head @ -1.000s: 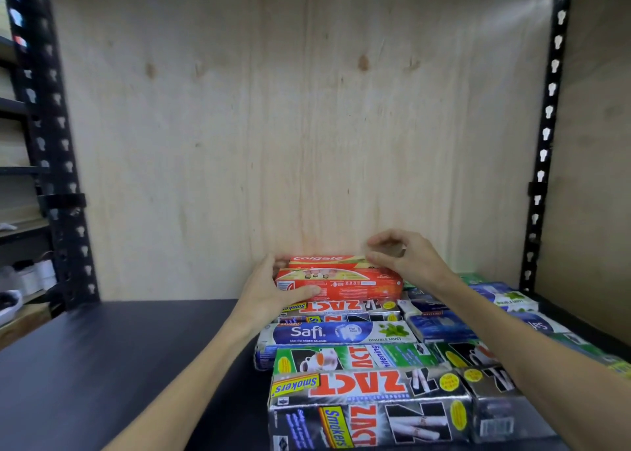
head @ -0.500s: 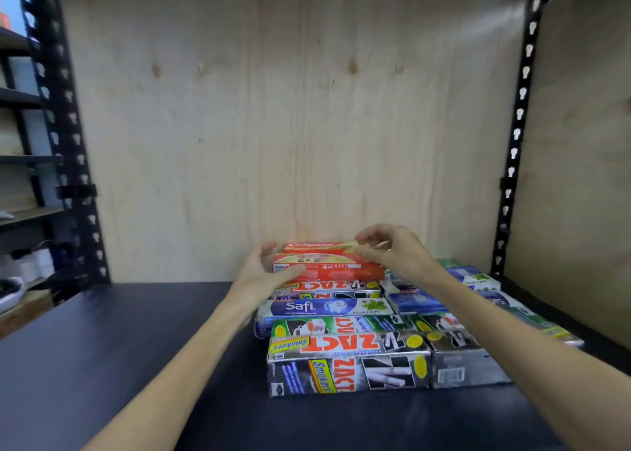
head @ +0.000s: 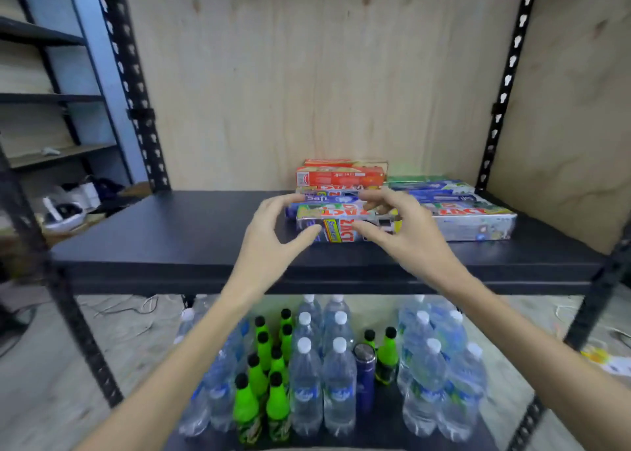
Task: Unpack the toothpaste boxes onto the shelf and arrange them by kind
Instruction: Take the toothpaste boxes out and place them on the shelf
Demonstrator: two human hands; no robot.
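Observation:
Toothpaste boxes lie in rows on the black shelf (head: 164, 235), at its middle and right. Two red Colgate boxes (head: 341, 176) are stacked at the back, with Safi and Zact boxes in front of them. The nearest silver Zact box (head: 336, 229) lies at the front of the left row. A second row of blue, green and silver boxes (head: 474, 223) lies to the right. My left hand (head: 273, 235) and my right hand (head: 399, 227) hover in front of the nearest Zact box, fingers spread and loosely curved, holding nothing.
Black slotted uprights (head: 136, 85) stand at both sides, with plywood panels behind and on the right. The shelf below holds several clear water bottles (head: 338, 379), green bottles (head: 246, 403) and a dark blue can (head: 364, 379). Another shelving unit (head: 44, 95) stands at the left.
Both hands let go of the red Colgate boxes and drew back toward the front of the shelf. The view pulled back and down, bringing the lower shelf of bottles into sight.

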